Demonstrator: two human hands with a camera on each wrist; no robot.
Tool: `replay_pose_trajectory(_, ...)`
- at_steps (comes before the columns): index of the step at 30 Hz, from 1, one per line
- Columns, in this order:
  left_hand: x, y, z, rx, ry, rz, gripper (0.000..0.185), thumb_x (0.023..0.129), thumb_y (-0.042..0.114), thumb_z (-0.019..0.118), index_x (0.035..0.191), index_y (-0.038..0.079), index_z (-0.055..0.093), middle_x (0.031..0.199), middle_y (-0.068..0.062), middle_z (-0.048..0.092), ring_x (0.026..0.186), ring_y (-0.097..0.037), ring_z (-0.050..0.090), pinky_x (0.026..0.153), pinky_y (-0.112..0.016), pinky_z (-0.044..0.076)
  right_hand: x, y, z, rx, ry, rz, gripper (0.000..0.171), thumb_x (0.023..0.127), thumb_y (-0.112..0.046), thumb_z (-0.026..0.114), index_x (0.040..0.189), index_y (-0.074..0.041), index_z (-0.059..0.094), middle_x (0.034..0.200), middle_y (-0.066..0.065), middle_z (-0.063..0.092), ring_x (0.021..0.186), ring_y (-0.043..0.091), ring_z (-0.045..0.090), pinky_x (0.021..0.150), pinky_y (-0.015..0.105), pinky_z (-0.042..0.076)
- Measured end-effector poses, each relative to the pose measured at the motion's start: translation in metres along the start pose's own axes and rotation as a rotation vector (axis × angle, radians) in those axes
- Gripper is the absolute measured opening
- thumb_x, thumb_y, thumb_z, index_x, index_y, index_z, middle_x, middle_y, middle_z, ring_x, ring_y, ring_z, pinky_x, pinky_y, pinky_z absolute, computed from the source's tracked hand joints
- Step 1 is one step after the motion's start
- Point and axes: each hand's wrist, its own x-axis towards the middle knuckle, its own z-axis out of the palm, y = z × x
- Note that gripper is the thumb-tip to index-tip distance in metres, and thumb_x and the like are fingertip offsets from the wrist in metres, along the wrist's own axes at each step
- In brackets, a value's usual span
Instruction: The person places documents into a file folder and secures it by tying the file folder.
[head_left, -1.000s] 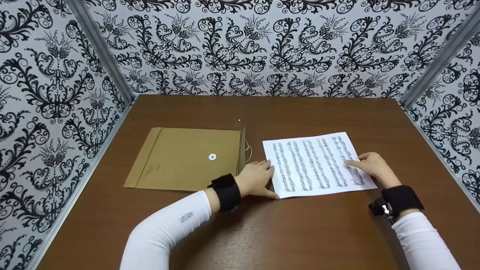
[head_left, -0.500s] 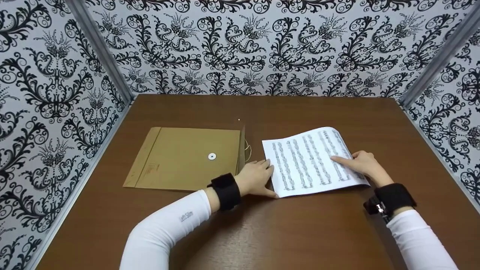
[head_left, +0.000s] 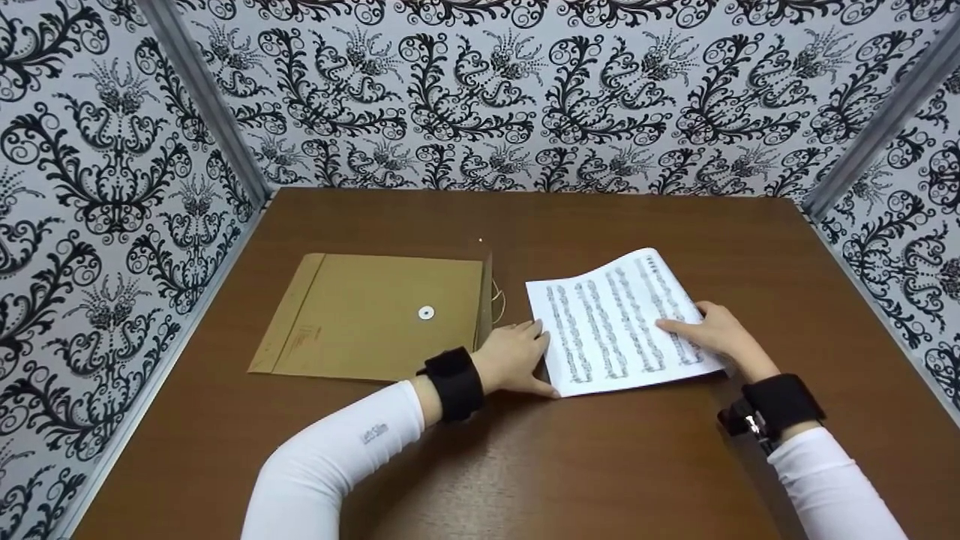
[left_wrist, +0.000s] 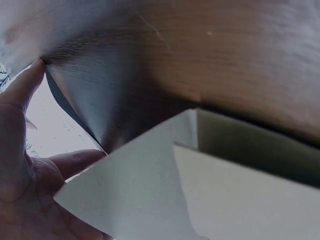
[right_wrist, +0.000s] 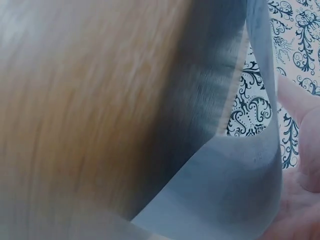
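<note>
A white sheet of printed music [head_left: 600, 330] lies on the brown table [head_left: 525, 465], right of centre. My right hand [head_left: 712, 334] pinches its right edge and holds that side curled up off the wood. The right wrist view shows the sheet's raised underside [right_wrist: 235, 200] arching over the palm. My left hand [head_left: 517, 356] rests flat against the sheet's left edge, thumb along the lower left corner. A brown kraft envelope [head_left: 367, 315] with a white button clasp [head_left: 426, 313] lies just left of that hand, its flap end towards the sheet.
A thin string [head_left: 496, 300] hangs at the envelope's flap end. Patterned black-and-white walls [head_left: 480, 97] close in the table at the back and on both sides. Bare wood stretches in front of my arms and behind the sheet.
My right hand has slid left and lifted the sheet's right side from flat into a raised curl. The left hand and the envelope have stayed where they were.
</note>
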Motion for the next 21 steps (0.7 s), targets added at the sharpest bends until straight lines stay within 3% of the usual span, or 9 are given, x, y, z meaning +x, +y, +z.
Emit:
replay_pose_trajectory(4, 0.0, 0.001, 0.001, -0.024, -0.003, -0.015, 0.096, 0.082, 0.078, 0.064, 0.145, 0.006, 0.053, 0.154, -0.013, 0.052, 0.145, -0.026, 0.051, 0.116, -0.038, 0.046, -0.001, -0.001, 0.001, 0.091, -0.015, -0.01, 0.086, 0.096, -0.05, 0.066, 0.143, 0.016, 0.039, 0.094, 0.011, 0.067, 0.067, 0.008, 0.063, 0.061, 0.025, 0.054)
replay_pose_trajectory(11, -0.001, 0.003, 0.002, -0.076, -0.035, -0.09, 0.103, 0.083, 0.076, 0.065, 0.15, 0.001, 0.047, 0.159, -0.017, 0.046, 0.15, -0.027, 0.045, 0.121, -0.038, 0.041, -0.008, -0.007, 0.001, 0.27, -0.025, -0.028, 0.074, 0.096, -0.043, 0.069, 0.143, 0.009, 0.044, 0.081, -0.005, 0.069, 0.064, 0.006, 0.068, 0.06, 0.027, 0.059)
replay_pose_trajectory(21, -0.004, 0.004, 0.0, -0.093, -0.044, -0.19, 0.104, 0.089, 0.075, 0.058, 0.151, -0.006, 0.043, 0.16, -0.023, 0.044, 0.15, -0.03, 0.045, 0.121, -0.037, 0.042, -0.024, -0.02, -0.008, 0.401, -0.052, -0.068, 0.066, 0.098, -0.039, 0.068, 0.143, 0.004, 0.046, 0.078, -0.011, 0.074, 0.066, 0.01, 0.074, 0.062, 0.03, 0.062)
